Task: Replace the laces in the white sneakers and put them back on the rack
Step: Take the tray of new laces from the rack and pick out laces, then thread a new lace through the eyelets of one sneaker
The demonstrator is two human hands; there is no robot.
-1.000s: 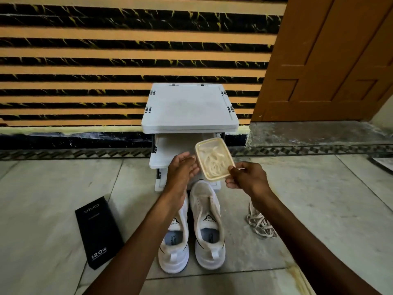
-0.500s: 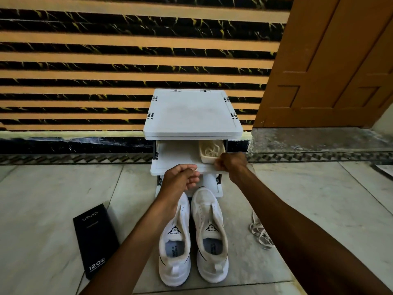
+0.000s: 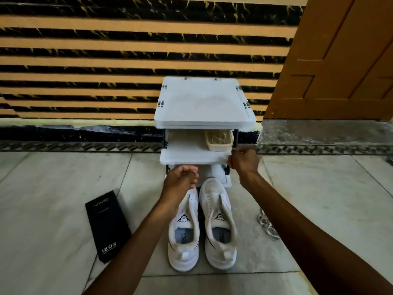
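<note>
The white sneakers point(image 3: 220, 211) stand side by side on the floor point(image 3: 319, 209), toes against the foot of the rack point(image 3: 202, 103), with bare eyelets and open throats. We judge them light, with soft uppers and firmer soles. With nothing lacing them, the tongues will flop and the sides will spread, so we would lift each one by the heel collar or the small heel tab. For threading we would steady it with a palm round the midfoot rather than pinch the tongue.

A beige tub point(image 3: 220, 145) sits at the right end of the rack's middle shelf, with pale laces point(image 3: 215, 137) coiled inside. They look limp and prone to tangle, so we would draw one out by its tip. The tub looks light and likely to slide if nudged. A loose heap of lace point(image 3: 266, 225) lies on the floor to the right of the shoes, partly hidden by the forearm.

Our left hand point(image 3: 180, 179) hovers above the toes, fingers curled in close together. We cannot tell whether they pinch anything. Our right hand point(image 3: 244, 162) is at the front right corner of the middle shelf, knuckles toward us. Its fingers are curled out of sight, so we cannot tell their grip.
</note>
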